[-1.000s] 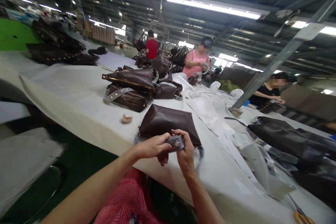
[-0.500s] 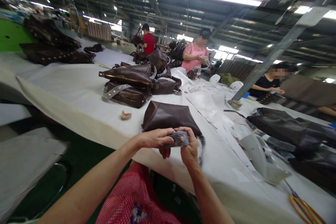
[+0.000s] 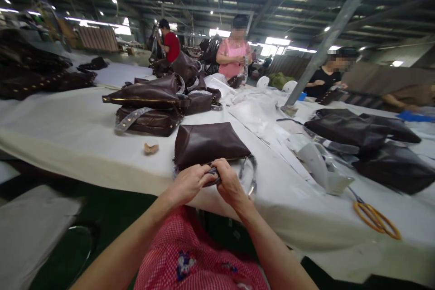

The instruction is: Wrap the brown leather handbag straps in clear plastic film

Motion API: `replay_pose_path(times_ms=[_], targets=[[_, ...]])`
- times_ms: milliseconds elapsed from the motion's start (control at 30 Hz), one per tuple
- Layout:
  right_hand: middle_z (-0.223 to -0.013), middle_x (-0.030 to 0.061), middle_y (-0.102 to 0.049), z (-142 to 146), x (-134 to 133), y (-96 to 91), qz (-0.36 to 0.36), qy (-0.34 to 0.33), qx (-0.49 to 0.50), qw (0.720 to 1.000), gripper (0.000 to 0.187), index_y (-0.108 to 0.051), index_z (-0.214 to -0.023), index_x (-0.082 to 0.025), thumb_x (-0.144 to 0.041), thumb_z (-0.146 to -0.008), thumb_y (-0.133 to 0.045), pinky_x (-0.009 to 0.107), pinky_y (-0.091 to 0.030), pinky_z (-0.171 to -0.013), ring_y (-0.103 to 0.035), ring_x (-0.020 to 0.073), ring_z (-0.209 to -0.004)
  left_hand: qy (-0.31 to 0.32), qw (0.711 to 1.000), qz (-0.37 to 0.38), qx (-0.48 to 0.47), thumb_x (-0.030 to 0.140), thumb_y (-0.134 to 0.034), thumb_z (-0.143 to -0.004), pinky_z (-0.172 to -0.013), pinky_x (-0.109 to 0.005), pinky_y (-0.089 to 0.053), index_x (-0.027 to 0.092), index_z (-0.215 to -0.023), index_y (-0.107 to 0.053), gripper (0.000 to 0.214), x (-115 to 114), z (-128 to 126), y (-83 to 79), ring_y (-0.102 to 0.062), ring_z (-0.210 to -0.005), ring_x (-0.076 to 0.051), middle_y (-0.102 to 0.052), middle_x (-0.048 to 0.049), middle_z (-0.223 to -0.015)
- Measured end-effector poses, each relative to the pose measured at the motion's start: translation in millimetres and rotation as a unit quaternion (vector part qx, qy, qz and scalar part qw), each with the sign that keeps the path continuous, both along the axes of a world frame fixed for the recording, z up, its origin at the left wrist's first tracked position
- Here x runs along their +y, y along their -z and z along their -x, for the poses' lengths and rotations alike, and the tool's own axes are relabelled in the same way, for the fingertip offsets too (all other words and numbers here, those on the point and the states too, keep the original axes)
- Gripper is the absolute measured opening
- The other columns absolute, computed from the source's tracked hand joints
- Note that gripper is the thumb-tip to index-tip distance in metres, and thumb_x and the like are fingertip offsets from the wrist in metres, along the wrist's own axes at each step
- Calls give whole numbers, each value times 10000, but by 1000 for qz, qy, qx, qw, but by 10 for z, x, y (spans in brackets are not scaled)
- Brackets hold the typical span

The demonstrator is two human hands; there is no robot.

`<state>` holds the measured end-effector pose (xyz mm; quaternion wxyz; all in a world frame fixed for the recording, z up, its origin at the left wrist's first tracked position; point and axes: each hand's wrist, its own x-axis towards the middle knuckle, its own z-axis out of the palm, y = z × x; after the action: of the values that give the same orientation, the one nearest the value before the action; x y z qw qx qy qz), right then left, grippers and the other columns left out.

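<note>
A dark brown leather handbag [image 3: 209,142] lies on the white-covered table right in front of me. At its near edge, my left hand [image 3: 190,182] pinches a dark strap [image 3: 213,176] that looks wrapped in clear film. My right hand [image 3: 228,181] grips the same strap from the other side, its fingers close to those of the left. To the right of that hand, a film-wrapped loop of strap [image 3: 253,176] hangs from the bag's side. The strap's underside is hidden by my fingers.
Several brown bags [image 3: 146,99] are piled beyond, with a small tan scrap [image 3: 151,148] nearer. Orange-handled scissors [image 3: 377,218] lie at the right, below white wrapping [image 3: 319,167] and dark bags [image 3: 397,165]. A metal post [image 3: 322,50] rises from the table. Co-workers stand at the far side.
My hands have turned the strap over and come closer together, lower against the bag's edge. The view has swung to the right. A co-worker in pink now holds a strap upright.
</note>
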<state>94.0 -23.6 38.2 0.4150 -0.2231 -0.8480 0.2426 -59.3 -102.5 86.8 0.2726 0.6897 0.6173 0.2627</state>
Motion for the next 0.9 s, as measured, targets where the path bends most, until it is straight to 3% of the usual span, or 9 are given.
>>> replay_pose_path(times_ms=[167, 267, 433, 533, 600, 667, 733, 800, 900], targets=[[-947, 23, -592, 21, -24, 6, 111, -46, 96, 988, 322, -548, -908, -213, -46, -663, -421, 319, -463, -865, -583, 174, -924, 41, 997, -71, 7, 311, -457, -895, -955, -360, -392, 194, -921, -668, 242, -10, 95, -69, -500, -1018, -226, -567, -66, -1028], [-991, 16, -624, 36, -30, 3, 170, -77, 135, 973, 324, -557, -911, -217, -58, -661, -427, 315, -455, -903, -598, 176, -978, 97, 992, -23, -71, 358, -491, -887, -960, -351, -390, 196, -1004, -661, 263, -1, 197, -66, -497, -1044, -234, -602, -62, -1055], [-1025, 10, -649, 2, -27, -8, 174, -73, 126, 974, 347, -594, -957, -229, -47, -701, -447, 310, -462, -912, -609, 171, -1004, 94, 989, 22, -114, 411, -513, -869, -891, -313, -410, 173, -909, -663, 284, 49, 202, 26, -504, -1007, -235, -594, -60, -992], [-1160, 30, -636, -236, 29, -59, 175, -96, 66, 978, 493, -591, -1163, -242, -62, -708, -533, 336, -448, -971, -588, 178, -1082, 100, 988, 19, -116, 401, -512, -859, -882, -316, -412, 175, -888, -668, 276, 66, 109, 95, -507, -996, -231, -586, -64, -1001], [-1312, 57, -578, -534, 134, -83, 223, -128, 20, 966, 681, -516, -1322, -252, -117, -672, -667, 372, -426, -1018, -543, 207, -1192, 101, 989, 19, -103, 395, -510, -860, -886, -321, -407, 176, -863, -671, 272, 59, 54, 115, -510, -977, -226, -581, -62, -968], [-1331, 66, -576, -890, 310, -68, 306, -134, 3, 942, 677, -543, -1309, -252, -202, -662, -737, 402, -448, -995, -535, 236, -1220, 99, 990, 24, -99, 392, -505, -865, -885, -321, -406, 176, -827, -668, 273, 42, 26, 109, -511, -958, -221, -571, -56, -926], [-1197, 79, -650, -1216, 533, -6, 367, 9, 71, 927, 427, -647, -1142, -211, -294, -726, -696, 361, -500, -891, -607, 223, -1090, 99, 988, 31, -114, 400, -506, -865, -878, -316, -412, 175, -807, -664, 281, 25, 26, 91, -514, -947, -216, -561, -52, -917], [-1068, 79, -678, -1440, 755, 87, 414, 194, 119, 881, 247, -668, -972, -183, -320, -767, -651, 272, -511, -708, -634, 179, -910, 109, 984, 35, -135, 411, -515, -863, -881, -312, -413, 172, -816, -666, 286, 19, 39, 74, -517, -952, -214, -560, -53, -941], [-838, 84, -673, -1539, 1004, 225, 473, 287, 113, 825, 182, -616, -792, -145, -326, -809, -617, 198, -368, -456, -559, 114, -601, 130, 981, 32, -138, 413, -527, -863, -902, -313, -399, 171, -873, -672, 283, 34, 48, 58, -516, -985, -219, -567, -63, -995]])
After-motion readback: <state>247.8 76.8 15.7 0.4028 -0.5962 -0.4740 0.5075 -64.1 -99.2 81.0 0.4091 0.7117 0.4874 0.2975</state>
